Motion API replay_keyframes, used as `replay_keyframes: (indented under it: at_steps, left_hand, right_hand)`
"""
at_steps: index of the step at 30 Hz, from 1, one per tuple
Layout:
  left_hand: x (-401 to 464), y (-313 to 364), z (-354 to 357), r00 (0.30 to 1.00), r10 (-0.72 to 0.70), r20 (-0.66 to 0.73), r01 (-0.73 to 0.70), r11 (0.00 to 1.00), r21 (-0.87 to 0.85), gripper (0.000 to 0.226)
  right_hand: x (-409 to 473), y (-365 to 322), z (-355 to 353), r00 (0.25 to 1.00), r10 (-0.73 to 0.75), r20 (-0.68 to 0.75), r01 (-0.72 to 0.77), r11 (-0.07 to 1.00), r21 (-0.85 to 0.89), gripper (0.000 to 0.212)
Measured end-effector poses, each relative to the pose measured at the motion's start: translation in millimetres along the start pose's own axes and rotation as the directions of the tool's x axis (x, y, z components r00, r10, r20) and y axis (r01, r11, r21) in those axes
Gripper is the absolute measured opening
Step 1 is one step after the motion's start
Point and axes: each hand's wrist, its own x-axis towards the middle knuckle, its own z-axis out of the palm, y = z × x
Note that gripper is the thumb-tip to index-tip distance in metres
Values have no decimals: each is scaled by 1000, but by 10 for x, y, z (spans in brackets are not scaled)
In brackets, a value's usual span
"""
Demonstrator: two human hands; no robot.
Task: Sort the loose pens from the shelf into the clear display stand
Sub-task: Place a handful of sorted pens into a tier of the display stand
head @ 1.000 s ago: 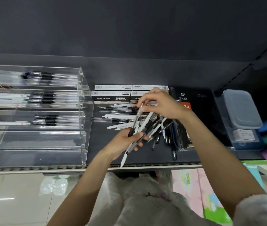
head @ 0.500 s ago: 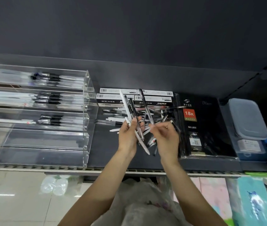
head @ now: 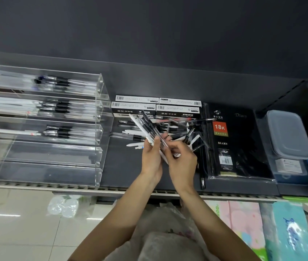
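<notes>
Meanwhile both hands, left hand (head: pixel 152 161) and right hand (head: pixel 184 162), grip pens (head: pixel 147 127) beside "18K DIARY" notebook (head: pixel 232 140)

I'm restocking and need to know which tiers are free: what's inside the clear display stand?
The clear display stand has pens in its top three tiers; the lower two look empty. Glare and the frame's left edge hide the rest.

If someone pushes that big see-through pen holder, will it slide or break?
The clear display stand looks like hard plastic, so it probably stays stiff and may crack if dropped. Its wide base sits flat on the shelf, so it would likely slide, not tip.
</notes>
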Motion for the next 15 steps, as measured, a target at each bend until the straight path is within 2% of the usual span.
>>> replay_keyframes:
  at_steps: [5, 7, 10, 12, 15]
  left_hand:
    - [-6, 27, -9, 998, 18, 60, -17, 1000, -12, 19]
    - [11, 70, 5, 996, 62, 71, -58, 996, -60, 17]
    - [43, 132, 32, 992, 102, 78, -92, 988, -122, 12]
    - [53, 142, 27, 992, 94, 78, -84, 989, -126, 12]
    - [75, 200, -38, 995, 96, 41, -89, 984, -151, 18]
  right_hand:
    - [-60, -60, -60, 995, -46, 88, 43, 998, 35, 22]
    - [-122, -75, -116, 980, 46, 193, -53, 998, 32, 24]
    - [-197, -93, -243, 924, 209, 322, -277, 943, 183, 13]
    - [-194, -86, -359, 911, 227, 345, -316, 920, 230, 7]
    - [-155, -38, -610, 881, 264, 393, -382, 886, 263, 13]
